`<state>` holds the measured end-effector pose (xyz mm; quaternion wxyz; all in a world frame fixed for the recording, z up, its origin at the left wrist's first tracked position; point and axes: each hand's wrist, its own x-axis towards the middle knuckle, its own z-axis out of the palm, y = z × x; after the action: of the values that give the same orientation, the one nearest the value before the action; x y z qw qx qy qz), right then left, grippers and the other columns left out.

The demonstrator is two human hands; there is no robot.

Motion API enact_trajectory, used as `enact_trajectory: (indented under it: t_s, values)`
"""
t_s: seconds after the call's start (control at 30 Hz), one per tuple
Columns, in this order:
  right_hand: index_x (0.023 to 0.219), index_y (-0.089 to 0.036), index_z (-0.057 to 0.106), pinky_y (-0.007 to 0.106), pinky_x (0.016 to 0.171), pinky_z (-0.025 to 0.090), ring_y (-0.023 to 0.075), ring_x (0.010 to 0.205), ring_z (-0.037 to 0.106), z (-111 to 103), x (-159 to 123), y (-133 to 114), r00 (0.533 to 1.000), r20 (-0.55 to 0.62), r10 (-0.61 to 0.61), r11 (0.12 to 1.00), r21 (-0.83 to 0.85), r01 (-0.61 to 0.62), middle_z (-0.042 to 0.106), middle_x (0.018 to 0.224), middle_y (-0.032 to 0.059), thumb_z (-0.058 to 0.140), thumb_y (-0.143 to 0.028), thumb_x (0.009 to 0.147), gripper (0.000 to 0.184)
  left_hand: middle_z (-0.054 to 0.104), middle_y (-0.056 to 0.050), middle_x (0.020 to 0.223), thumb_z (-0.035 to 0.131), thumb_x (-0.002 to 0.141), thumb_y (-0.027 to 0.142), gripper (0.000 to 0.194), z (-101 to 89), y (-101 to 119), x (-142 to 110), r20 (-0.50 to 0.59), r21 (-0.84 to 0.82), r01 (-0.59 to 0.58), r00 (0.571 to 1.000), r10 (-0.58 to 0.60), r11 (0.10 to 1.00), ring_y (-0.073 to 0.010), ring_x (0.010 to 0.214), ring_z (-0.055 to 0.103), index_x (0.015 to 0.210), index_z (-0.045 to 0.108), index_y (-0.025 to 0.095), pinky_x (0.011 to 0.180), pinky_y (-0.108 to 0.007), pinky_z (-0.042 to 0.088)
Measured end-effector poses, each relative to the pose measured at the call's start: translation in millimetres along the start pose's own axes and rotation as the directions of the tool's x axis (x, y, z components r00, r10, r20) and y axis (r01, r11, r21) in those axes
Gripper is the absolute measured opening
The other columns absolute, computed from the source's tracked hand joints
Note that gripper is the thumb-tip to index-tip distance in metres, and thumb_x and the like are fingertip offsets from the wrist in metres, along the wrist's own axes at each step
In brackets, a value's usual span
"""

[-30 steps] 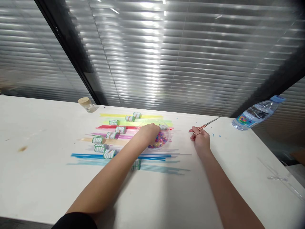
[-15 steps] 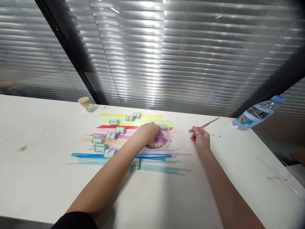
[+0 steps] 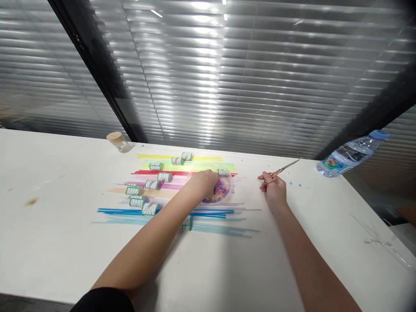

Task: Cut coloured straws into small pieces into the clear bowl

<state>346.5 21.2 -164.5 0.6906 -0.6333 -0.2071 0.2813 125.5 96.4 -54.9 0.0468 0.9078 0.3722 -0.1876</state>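
Note:
My left hand [image 3: 205, 184] reaches into a clear round bowl [image 3: 230, 188] that holds many small colourful cut pieces [image 3: 219, 191]. Its fingers are curled downward, and their tips are hidden, so whatever they pinch cannot be seen. To the right, my right hand [image 3: 274, 188] is closed around the rose-gold handles of a pair of scissors [image 3: 282, 169], whose blades point away to the upper right. Around and under the bowl lie bundles of thin coloured sticks, among them blue sticks [image 3: 209, 212], red sticks [image 3: 146, 172] and yellow sticks [image 3: 208, 158]. Several bundles carry printed paper wraps [image 3: 150, 209].
A water bottle [image 3: 351, 155] with a blue cap lies tilted at the right of the white table [image 3: 65, 225]. A small jar [image 3: 118, 142] with a light lid is at the back left. Tiny blue scraps [image 3: 290, 183] lie beyond the right hand. Blinds rise behind.
My left hand has shifted slightly to the right within the bowl. My right hand and the scissors have stayed in place.

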Motion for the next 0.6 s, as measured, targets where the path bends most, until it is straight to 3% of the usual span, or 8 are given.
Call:
enact_trajectory:
  t_s: [0.6]
  values:
    - [0.074, -0.014, 0.065, 0.022, 0.043, 0.039, 0.0068, 0.046, 0.049, -0.4, 0.4, 1.0, 1.000, 0.000, 0.002, 1.000, 0.005, -0.002, 0.068, 0.078, 0.0053, 0.078, -0.046, 0.067, 0.036, 0.070, -0.018, 0.111, 0.053, 0.080, 0.006, 0.032, 6.5, 4.3, 4.0, -0.045, 0.017, 0.022, 0.999, -0.021, 1.000, -0.0273, 0.104, 0.067, 0.108, 0.068, 0.009, 0.084, -0.034, 0.055]
